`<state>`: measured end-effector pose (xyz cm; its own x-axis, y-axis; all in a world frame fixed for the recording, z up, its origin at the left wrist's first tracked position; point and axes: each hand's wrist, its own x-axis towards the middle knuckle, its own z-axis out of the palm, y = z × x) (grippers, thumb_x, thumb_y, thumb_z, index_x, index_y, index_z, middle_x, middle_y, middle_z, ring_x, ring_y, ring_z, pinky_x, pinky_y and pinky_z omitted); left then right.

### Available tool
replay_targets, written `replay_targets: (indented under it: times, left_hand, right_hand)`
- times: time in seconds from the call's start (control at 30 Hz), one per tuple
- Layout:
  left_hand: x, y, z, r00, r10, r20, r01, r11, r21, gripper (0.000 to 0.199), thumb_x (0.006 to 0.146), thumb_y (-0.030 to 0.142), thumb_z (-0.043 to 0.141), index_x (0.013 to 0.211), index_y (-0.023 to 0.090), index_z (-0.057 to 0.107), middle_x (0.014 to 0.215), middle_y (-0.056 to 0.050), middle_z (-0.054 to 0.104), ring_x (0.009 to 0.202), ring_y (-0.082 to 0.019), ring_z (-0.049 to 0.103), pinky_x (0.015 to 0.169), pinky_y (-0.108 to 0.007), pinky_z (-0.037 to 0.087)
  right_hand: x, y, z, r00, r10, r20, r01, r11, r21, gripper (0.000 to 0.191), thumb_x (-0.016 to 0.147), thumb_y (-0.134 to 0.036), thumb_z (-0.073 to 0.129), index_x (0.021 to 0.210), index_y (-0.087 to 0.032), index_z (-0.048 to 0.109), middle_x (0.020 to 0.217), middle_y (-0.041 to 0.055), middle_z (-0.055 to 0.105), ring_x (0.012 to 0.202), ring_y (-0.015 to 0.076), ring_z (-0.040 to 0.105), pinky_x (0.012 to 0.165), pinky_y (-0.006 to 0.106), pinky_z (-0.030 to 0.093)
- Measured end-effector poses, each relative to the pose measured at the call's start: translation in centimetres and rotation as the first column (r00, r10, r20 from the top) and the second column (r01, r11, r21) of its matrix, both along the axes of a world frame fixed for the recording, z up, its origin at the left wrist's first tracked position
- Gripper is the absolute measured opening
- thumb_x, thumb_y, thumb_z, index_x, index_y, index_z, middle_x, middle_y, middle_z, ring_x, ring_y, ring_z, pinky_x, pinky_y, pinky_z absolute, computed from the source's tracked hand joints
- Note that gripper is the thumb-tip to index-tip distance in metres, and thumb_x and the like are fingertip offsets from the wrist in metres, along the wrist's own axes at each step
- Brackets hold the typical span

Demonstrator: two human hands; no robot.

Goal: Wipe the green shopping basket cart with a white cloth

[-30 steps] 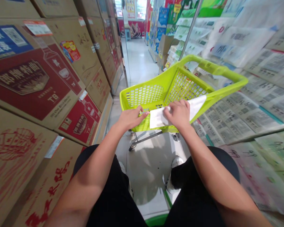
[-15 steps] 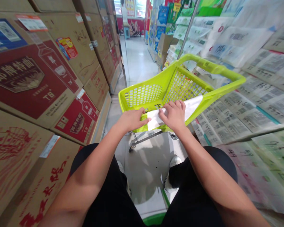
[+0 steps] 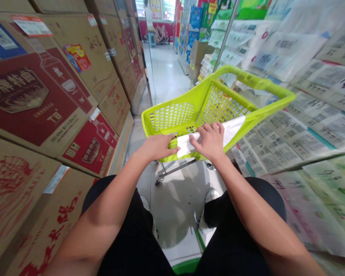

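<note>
A lime-green plastic shopping cart (image 3: 172, 119) stands sideways before my knees, its handle pointing to the right. Over its near rim hangs a white cloth (image 3: 232, 130). My left hand (image 3: 160, 146) is closed around the rim, left of the cloth, with the thumb on the near side close to the cloth's edge. On the cloth lies my right hand (image 3: 209, 141), fingers curled over the rim and thumb pressing the near face. The part of the cloth under that hand is hidden. The visible inside of the basket shows only its perforated walls.
Stacked cartons (image 3: 74, 96) line the left side. Wrapped paper packs (image 3: 310, 115) are piled on the right. A metal pole (image 3: 226, 34) rises behind the cart. The tiled aisle (image 3: 168, 69) runs on toward a small blue stool (image 3: 151, 39). Green plastic (image 3: 186, 266) shows between my legs.
The whole view has shifted slightly, with everything appearing a little further left. Both hands keep their places on the rim and cloth, the left thumb slightly moved.
</note>
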<state>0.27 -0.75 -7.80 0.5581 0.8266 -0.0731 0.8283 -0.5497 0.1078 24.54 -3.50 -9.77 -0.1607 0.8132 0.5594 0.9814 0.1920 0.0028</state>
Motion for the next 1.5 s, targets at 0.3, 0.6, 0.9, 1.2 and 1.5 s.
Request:
replay_targets:
  times: [0.3, 0.6, 0.9, 1.2, 1.5]
  left_hand:
    - [-0.3, -0.3, 1.0, 0.996, -0.076, -0.037, 0.072, 0.991, -0.116, 0.058, 0.097, 0.057, 0.047, 0.137, 0.017, 0.057, 0.127, -0.018, 0.074, 0.111, -0.037, 0.073, 0.087, -0.043, 0.056]
    - [1.8, -3.1, 2.1, 0.995, -0.102, -0.018, 0.097, 0.98, -0.175, 0.042, 0.084, 0.051, 0.063, 0.11, 0.019, 0.07, 0.105, -0.015, 0.079, 0.095, -0.035, 0.075, 0.076, -0.04, 0.056]
    - [1.8, -2.7, 2.2, 0.96, -0.225, 0.169, 0.244, 0.964, -0.106, 0.055, 0.097, 0.071, 0.042, 0.101, 0.025, 0.072, 0.104, -0.008, 0.076, 0.102, -0.03, 0.07, 0.092, -0.043, 0.052]
    - [-3.1, 2.3, -1.3, 0.962, 0.169, 0.216, -0.237, 0.908, 0.345, 0.04, 0.096, 0.045, 0.053, 0.122, 0.02, 0.073, 0.162, -0.014, 0.041, 0.154, -0.041, 0.028, 0.121, -0.06, 0.037]
    - [-3.0, 3.2, -0.9, 0.831, 0.463, 0.309, -0.506, 0.859, 0.074, 0.06, 0.097, 0.05, 0.045, 0.153, 0.029, 0.052, 0.151, -0.012, 0.058, 0.128, -0.036, 0.064, 0.108, -0.052, 0.053]
  right_hand:
    - [5.1, 1.9, 0.3, 0.985, -0.106, -0.133, 0.126, 0.98, 0.157, 0.04, 0.099, -0.048, 0.045, 0.087, -0.025, 0.075, 0.097, 0.0123, 0.066, 0.108, 0.0358, 0.053, 0.112, 0.064, 0.031]
    - [2.8, 0.1, 0.1, 0.995, -0.031, -0.1, 0.035, 0.999, 0.039, 0.03, 0.093, -0.047, 0.055, 0.086, -0.025, 0.074, 0.111, 0.0102, 0.066, 0.115, 0.0334, 0.052, 0.119, 0.059, 0.027]
    - [6.9, 1.9, 0.4, 0.994, 0.04, -0.104, -0.044, 0.998, -0.038, 0.03, 0.097, -0.045, 0.049, 0.097, -0.026, 0.073, 0.124, 0.0099, 0.067, 0.127, 0.0321, 0.055, 0.126, 0.06, 0.02]
    - [7.0, 1.6, 0.1, 0.982, 0.133, -0.13, -0.154, 0.974, -0.165, 0.035, 0.102, -0.045, 0.045, 0.12, -0.025, 0.067, 0.152, 0.0115, 0.057, 0.16, 0.0354, 0.026, 0.127, 0.065, 0.02]
    - [2.5, -2.8, 0.6, 0.975, 0.199, -0.096, -0.219, 0.933, -0.286, 0.052, 0.107, -0.06, 0.032, 0.127, -0.024, 0.063, 0.146, 0.0131, 0.06, 0.159, 0.0361, 0.029, 0.13, 0.065, 0.016]
